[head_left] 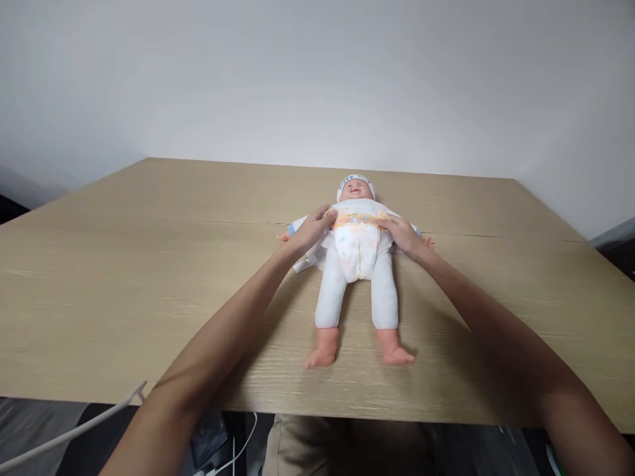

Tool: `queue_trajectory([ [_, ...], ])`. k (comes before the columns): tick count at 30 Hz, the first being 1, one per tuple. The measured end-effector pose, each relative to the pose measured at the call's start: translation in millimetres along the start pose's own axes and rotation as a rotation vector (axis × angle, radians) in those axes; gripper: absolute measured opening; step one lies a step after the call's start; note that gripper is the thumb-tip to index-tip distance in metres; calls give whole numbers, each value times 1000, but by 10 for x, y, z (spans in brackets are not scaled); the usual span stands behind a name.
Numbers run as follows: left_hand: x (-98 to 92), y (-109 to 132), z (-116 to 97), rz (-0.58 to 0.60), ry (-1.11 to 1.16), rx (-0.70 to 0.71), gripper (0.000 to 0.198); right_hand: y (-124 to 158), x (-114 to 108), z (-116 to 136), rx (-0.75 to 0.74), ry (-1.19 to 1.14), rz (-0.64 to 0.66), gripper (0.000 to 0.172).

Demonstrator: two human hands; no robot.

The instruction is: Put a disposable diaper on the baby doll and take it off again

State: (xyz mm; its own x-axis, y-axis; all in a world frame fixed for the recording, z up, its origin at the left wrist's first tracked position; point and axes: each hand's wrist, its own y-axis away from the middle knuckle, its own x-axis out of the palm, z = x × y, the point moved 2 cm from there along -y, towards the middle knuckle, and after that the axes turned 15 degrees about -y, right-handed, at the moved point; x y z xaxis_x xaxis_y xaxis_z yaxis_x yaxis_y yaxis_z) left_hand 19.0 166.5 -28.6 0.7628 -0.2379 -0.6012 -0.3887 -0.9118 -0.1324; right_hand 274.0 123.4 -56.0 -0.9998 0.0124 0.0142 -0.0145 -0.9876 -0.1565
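A baby doll lies on its back with its head away from me, bare feet towards me and arms spread. Its cap is white with dark lettering. Around its hips and belly is a white diaper with an orange and yellow patterned waistband. My left hand grips the waistband's left end, fingers bent. At the right end, my right hand has its fingers closed on the waistband edge. White cloth of the doll's top lies loose beside the left hip. Fine detail under my fingertips is hidden.
The doll rests on a wide light wooden table with a seam across it. Pale walls rise behind. A white cable reaches the front edge at the left, and my lap is below.
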Motion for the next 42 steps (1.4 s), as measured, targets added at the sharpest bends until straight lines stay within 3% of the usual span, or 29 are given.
queue_trajectory([
  [6, 83, -80, 181, 26, 100, -44, 49, -172, -90, -216, 91, -123, 65, 39],
  [11, 73, -46, 185, 147, 283, -88, 61, -150, -196, -192, 163, -114, 163, 46],
  [14, 29, -12, 164, 204, 314, -103, 64, -64, -249, -81, 129, 94, 188, 51],
  [18, -6, 29, 190, 228, 300, -105, 65, 234, -311, -53, -22, 566, -28, 37],
  [20, -4, 45, 214, 216, 252, -94, 63, 429, -331, -126, -161, 676, -99, 24],
  [23, -7, 52, 239, 173, -2, -86, 51, 648, -384, -276, -298, 749, -117, 18],
  [26, -67, 58, 212, 117, -266, -110, 40, 707, -455, -348, -292, 785, -140, 19],
  [29, -191, 106, 73, 60, -385, -114, 26, 672, -488, -324, -188, 778, -161, 17],
  [32, -295, 199, -220, -81, -553, 19, 26, 632, -492, -287, -15, 720, -183, 23],
  [35, -217, 263, -566, -162, -607, 255, 31, 606, -487, -270, 105, 680, -194, 26],
  [39, 165, 180, -802, -52, -614, 513, 31, 574, -475, -268, 169, 655, -214, 29],
  [42, 430, 51, -753, 19, -679, 527, 29, 571, -461, -276, 178, 602, -259, 33],
])
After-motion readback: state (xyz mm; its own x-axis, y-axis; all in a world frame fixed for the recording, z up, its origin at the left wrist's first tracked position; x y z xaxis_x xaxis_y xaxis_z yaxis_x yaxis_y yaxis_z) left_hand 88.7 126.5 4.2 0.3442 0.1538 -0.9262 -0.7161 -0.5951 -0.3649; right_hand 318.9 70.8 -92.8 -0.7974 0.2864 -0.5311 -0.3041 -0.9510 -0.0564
